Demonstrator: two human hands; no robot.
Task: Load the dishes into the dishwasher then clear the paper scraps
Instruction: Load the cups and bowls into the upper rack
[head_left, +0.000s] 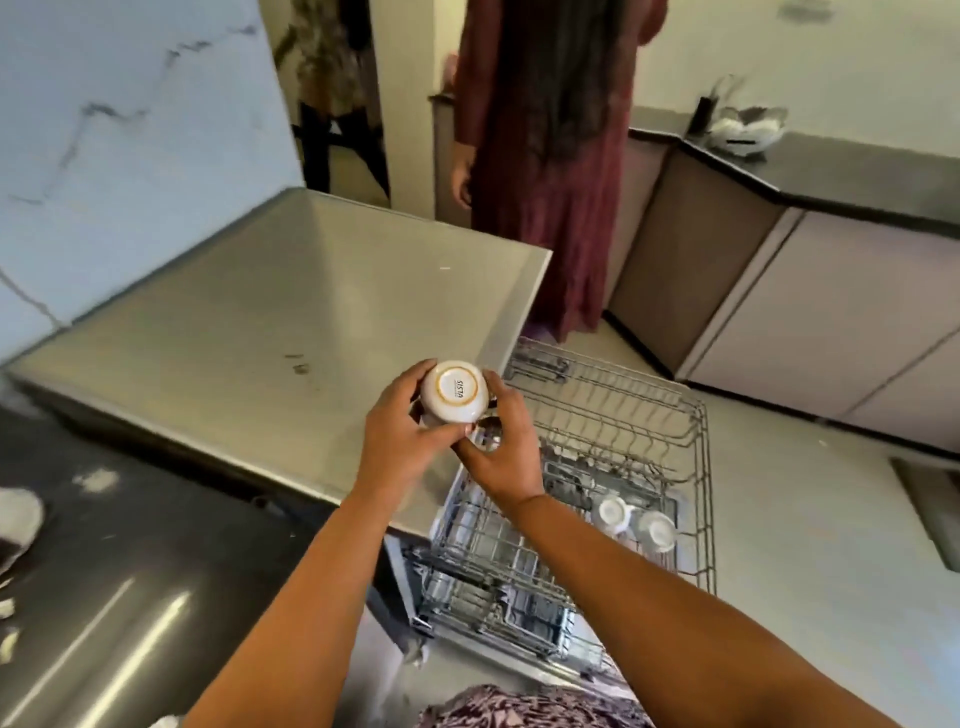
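Note:
A white cup (455, 391) with a gold ring on its base is held upside down, base toward me, over the near left corner of the pulled-out wire rack (691, 436). My left hand (400, 436) grips its left side and my right hand (501, 452) grips its right side and underside. Two white cups (636, 522) stand upside down in the rack's right part. A lower rack (493, 597) shows beneath. White paper scraps (96, 480) lie on the dark counter at the left.
The dishwasher's steel top (270, 322) spreads to the left of the rack. A person in a maroon dress (540, 171) stands behind it. Cabinets with a dark counter (831, 176) run along the right, bearing a dish basket (745, 127).

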